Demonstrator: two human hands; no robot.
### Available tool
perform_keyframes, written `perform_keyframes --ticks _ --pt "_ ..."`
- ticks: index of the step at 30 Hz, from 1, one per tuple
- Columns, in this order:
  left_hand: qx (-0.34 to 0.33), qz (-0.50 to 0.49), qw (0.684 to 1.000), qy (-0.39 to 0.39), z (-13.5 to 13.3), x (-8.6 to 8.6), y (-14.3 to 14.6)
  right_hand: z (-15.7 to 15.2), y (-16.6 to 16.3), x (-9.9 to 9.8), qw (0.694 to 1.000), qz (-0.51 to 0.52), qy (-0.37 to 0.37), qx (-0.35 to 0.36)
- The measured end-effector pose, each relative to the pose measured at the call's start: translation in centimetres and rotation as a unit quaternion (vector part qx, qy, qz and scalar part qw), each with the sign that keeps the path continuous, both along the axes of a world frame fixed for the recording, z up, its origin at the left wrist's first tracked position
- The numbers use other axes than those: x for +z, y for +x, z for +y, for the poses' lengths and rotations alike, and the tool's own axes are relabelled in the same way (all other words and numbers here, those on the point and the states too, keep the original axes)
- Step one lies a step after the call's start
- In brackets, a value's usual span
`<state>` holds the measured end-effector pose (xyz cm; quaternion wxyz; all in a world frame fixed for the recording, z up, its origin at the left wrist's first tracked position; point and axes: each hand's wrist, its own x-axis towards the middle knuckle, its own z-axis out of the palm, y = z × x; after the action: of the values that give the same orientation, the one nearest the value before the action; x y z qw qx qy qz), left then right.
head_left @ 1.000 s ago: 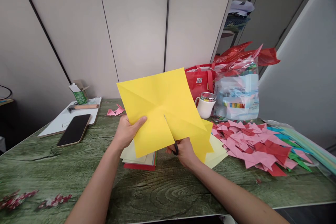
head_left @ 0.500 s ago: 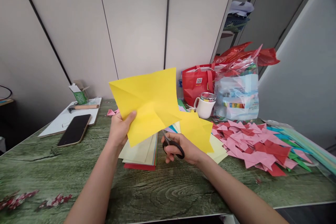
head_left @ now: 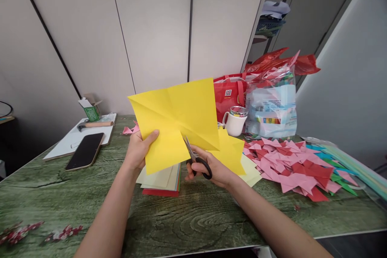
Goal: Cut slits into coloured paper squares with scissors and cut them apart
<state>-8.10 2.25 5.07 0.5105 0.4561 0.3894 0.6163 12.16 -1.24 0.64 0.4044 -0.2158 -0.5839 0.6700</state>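
A creased sheet of yellow paper (head_left: 178, 109) is held up above the table, pinched at its lower left by my left hand (head_left: 140, 147), thumb in front and fingers behind. My right hand (head_left: 208, 165) grips black-handled scissors (head_left: 198, 162), whose slightly parted blades point up and left at a cut running from the sheet's lower edge towards its middle. Beneath the sheet lies a stack of coloured paper (head_left: 160, 181), pale cream on top and red at the bottom. Another yellow sheet (head_left: 231, 153) with notched edges rests behind my right hand, over pale paper.
Folded pink and red paper pieces (head_left: 293, 165) are heaped on the right. A white mug (head_left: 236, 123), a red bag (head_left: 226, 96) and a filled plastic bag (head_left: 270, 109) stand at the back. A phone (head_left: 85, 151), hammer (head_left: 95, 124) and small green box (head_left: 90, 109) sit left.
The scissors have moved up and the blades now show against the yellow sheet. A cut has opened from its lower edge inward, and the sheet's right part has shifted right.
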Motion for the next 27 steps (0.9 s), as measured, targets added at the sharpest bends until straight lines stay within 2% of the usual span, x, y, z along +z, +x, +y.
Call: perform_keyframes --ticks 4,10,15,23,27 --pt "-0.008 0.003 1.000 -0.005 -0.1 0.0 0.1 0.0 -0.2 0.0 0.999 0.016 0.023 -0.018" --pt "0.003 0.008 1.000 0.000 -0.1 -0.1 0.1 0.4 -0.7 -0.7 0.996 -0.045 0.016 -0.075" --pt "-0.015 0.021 1.000 0.003 -0.1 -0.5 0.5 0.2 -1.2 -0.9 0.998 -0.003 -0.012 -0.068" --pt "-0.030 0.059 0.998 0.004 0.1 -1.0 1.3 0.8 -1.4 -1.6 0.993 0.046 -0.022 -0.102" --pt "-0.023 0.074 0.997 0.012 0.1 -1.1 1.3 0.7 -1.4 -1.6 0.992 0.031 -0.032 -0.120"
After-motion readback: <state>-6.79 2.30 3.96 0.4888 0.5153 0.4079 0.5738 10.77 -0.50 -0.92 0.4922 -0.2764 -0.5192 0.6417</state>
